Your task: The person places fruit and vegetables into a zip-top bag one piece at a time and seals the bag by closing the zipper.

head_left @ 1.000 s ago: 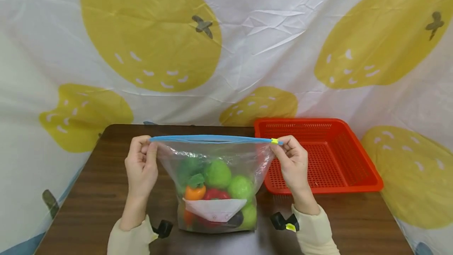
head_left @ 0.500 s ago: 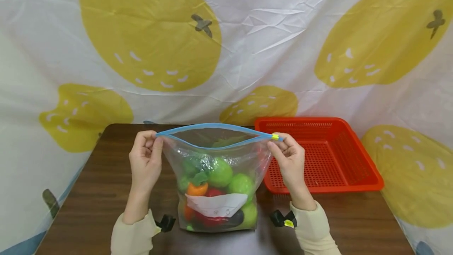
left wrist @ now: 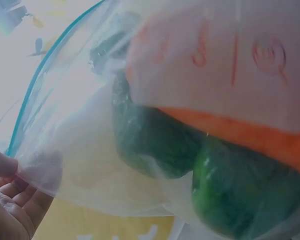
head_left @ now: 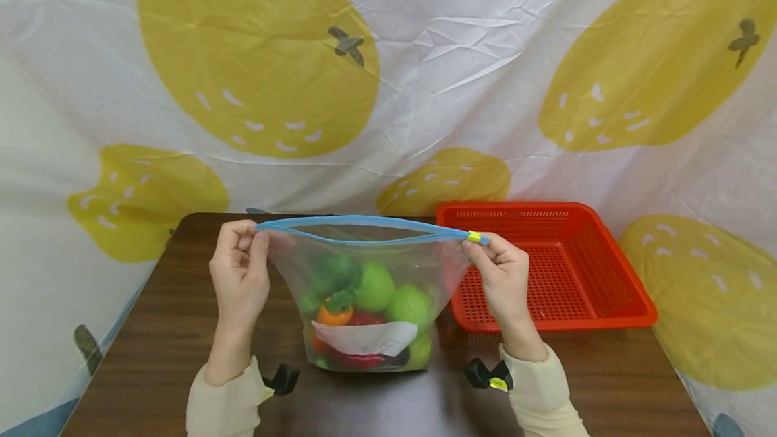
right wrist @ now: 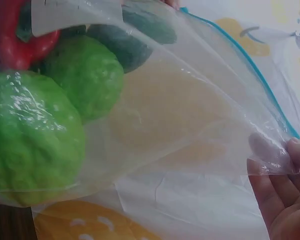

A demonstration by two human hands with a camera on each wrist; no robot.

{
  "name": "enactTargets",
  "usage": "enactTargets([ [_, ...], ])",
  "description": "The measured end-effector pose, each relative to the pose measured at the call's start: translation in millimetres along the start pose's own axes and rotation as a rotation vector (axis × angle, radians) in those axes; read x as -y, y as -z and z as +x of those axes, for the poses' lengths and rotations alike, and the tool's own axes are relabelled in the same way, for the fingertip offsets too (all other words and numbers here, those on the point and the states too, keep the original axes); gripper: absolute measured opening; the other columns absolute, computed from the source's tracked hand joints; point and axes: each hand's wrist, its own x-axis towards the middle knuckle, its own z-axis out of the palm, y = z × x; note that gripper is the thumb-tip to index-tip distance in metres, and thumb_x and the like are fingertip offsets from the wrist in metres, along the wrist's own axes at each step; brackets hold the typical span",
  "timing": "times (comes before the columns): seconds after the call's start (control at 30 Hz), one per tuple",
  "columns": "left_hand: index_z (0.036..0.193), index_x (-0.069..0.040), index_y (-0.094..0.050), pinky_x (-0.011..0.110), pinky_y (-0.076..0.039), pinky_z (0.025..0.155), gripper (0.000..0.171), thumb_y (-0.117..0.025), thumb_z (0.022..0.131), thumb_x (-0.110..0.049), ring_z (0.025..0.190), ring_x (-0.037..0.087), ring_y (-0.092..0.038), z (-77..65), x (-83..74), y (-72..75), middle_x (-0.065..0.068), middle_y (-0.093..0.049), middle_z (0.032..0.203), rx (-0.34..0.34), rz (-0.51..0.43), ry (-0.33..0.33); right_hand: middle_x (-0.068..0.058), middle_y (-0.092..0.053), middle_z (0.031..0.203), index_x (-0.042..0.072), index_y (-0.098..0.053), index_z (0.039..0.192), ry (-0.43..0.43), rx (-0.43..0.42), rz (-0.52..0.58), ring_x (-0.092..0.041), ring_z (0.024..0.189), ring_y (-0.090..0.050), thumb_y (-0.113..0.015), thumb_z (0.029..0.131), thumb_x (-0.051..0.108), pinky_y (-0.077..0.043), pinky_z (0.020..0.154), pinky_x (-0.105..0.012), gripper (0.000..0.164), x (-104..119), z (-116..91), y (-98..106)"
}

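A clear zip bag (head_left: 364, 243) with a blue zip strip hangs between both hands, its mouth parted in a narrow slit. My left hand (head_left: 239, 272) pinches its left top corner between thumb and fingers. At the opposite corner, my right hand (head_left: 502, 278) pinches the strip by the yellow slider (head_left: 474, 237). Through the plastic show an orange bell pepper (head_left: 335, 315), a red pepper (right wrist: 27, 50) and several round, bumpy green fruits or vegetables (right wrist: 27, 130). Darker green produce (left wrist: 155, 140) bulges in the left wrist view. A white label panel (head_left: 366, 339) covers part of the contents.
A red perforated plastic basket (head_left: 625, 282) stands at the table's back right, just behind my right hand. The dark wooden table (head_left: 164, 329) ends at a hanging cloth (head_left: 449, 39) printed with yellow fruit. Black wrist camera mounts (head_left: 284, 380) stick out from the sleeves.
The bag's mouth first spreads wide as my hands come together, then narrows again as they draw apart. The bag's bottom has shifted up in the head view.
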Motion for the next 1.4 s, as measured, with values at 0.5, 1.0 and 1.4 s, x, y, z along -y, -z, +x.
enactTargets([
  [0.5,0.104,0.006,-0.056,0.043,-0.037,0.095,0.028,-0.058,0.077,-0.001,0.107,0.036,-0.053,3.5,-20.9,-56.5,0.021,-0.059,0.111,-0.172,0.423,-0.39,-0.001,-0.072,0.084,-0.006,-0.068,0.094,-0.025,0.068,-0.005,-0.013,0.08,-0.069,-0.057,0.088,-0.007,-0.053,0.068,-0.022,0.013,-5,10,-7],
  [1.0,0.097,-0.004,-0.071,0.039,-0.045,0.083,0.02,-0.074,0.078,-0.01,0.092,0.022,-0.062,33.1,-46.5,-146.8,0.005,-0.069,0.094,0.671,0.494,-0.373,0.003,-0.066,0.066,0.013,-0.072,0.09,0.048,0.092,-0.045,-0.003,0.064,-0.059,-0.056,0.087,-0.009,-0.048,0.059,-0.017,0.027,-10,19,-11],
  [1.4,0.085,-0.006,-0.071,0.035,-0.046,0.072,0.005,-0.072,0.081,-0.009,0.08,0.02,-0.057,29.8,-40.1,-152.9,0.001,-0.066,0.083,0.691,0.502,-0.38,0.003,-0.064,0.062,0.005,-0.071,0.087,0.063,0.099,-0.086,-0.006,0.059,-0.055,-0.056,0.086,-0.011,-0.047,0.056,-0.018,0.022,-9,19,-9],
])
